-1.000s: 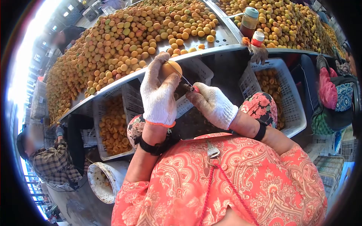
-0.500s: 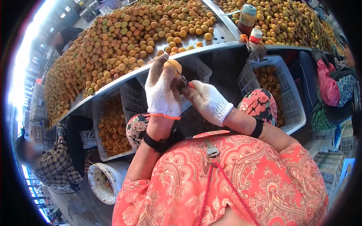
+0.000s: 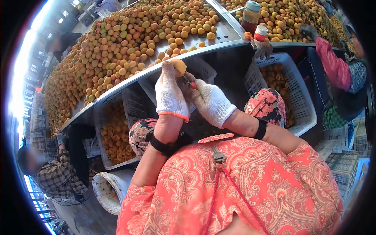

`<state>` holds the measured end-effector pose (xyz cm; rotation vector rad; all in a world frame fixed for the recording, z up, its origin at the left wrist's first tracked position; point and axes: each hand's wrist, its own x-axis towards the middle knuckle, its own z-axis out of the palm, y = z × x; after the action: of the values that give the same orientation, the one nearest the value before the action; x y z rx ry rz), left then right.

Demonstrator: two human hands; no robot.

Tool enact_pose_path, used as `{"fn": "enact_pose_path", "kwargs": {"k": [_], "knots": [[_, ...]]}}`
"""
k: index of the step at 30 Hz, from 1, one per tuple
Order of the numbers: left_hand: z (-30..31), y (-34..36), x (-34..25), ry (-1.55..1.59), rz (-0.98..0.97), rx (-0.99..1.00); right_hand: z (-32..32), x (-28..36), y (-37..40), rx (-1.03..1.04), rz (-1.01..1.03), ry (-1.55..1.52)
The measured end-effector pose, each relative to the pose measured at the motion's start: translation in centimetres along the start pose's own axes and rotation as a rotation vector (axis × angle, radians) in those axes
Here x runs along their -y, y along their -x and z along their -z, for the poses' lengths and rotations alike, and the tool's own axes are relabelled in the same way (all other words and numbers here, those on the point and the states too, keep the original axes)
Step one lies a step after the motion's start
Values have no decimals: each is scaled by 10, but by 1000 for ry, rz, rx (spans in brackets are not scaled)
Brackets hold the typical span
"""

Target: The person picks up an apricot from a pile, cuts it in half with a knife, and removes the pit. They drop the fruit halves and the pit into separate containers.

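My left hand (image 3: 170,91), in a white glove with browned fingers, holds a yellow-orange apricot (image 3: 179,67) near the metal table's front edge. Gloved too, my right hand (image 3: 207,98) is closed round the red handle of a small tool (image 3: 193,85). The tool's thin metal part points up at the underside of the fruit; its tip is hidden. Behind both hands lies a large heap of apricots (image 3: 129,43) on the table. Below my hands is a grey crate (image 3: 150,88), partly covered by them.
Crates of opened fruit stand at left (image 3: 117,133) and right (image 3: 299,84). A white bucket (image 3: 105,192) is at lower left. Two bottles (image 3: 250,17) (image 3: 260,33) and a spare glove (image 3: 263,49) sit at the table edge. Co-workers (image 3: 58,172) (image 3: 333,64) work on both sides.
The tool, which lay across the apricot, is now lower, beneath it. The fruit has turned in my left hand. The right co-worker's arm has reached up to the heap.
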<state>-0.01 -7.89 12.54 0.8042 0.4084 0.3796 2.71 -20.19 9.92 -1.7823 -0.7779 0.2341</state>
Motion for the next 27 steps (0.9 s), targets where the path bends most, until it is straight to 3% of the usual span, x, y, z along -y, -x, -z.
{"fn": "enact_pose_path", "kwargs": {"k": [2, 4, 8, 10, 12, 15, 18, 20, 22, 24, 25, 27], "knots": [[14, -7, -5, -136, 18, 72, 2, -4, -2, 2, 16, 23], [17, -7, -8, -233, -212, 217, 11, 9, -2, 34, -26, 23], [8, 1, -5, -90, -277, 344, 7, 2, -4, 49, -23, -31], [13, -6, -1, -82, -251, 325, 1, -4, -6, -10, 34, -33], [12, -7, 6, 113, 30, 124, -3, -8, -5, -67, 81, -35], [9, -7, 4, -2, -20, 134, 3, -5, -8, -81, 87, 4], [16, -14, 2, -140, -100, 130, 12, 7, -9, 67, -52, 68], [20, -18, 8, -68, -127, 231, 5, 0, -9, 31, -9, -109], [16, -13, 10, 1, -90, 251, 3, -7, -7, -3, 23, -61], [10, -6, 7, 132, 135, 211, 4, -6, -9, -73, 94, 73], [2, -12, 15, 241, 123, 103, 2, -19, -13, -41, 120, 182], [3, -18, 20, 119, -6, 81, -3, -8, -16, -108, 178, 28]]}}
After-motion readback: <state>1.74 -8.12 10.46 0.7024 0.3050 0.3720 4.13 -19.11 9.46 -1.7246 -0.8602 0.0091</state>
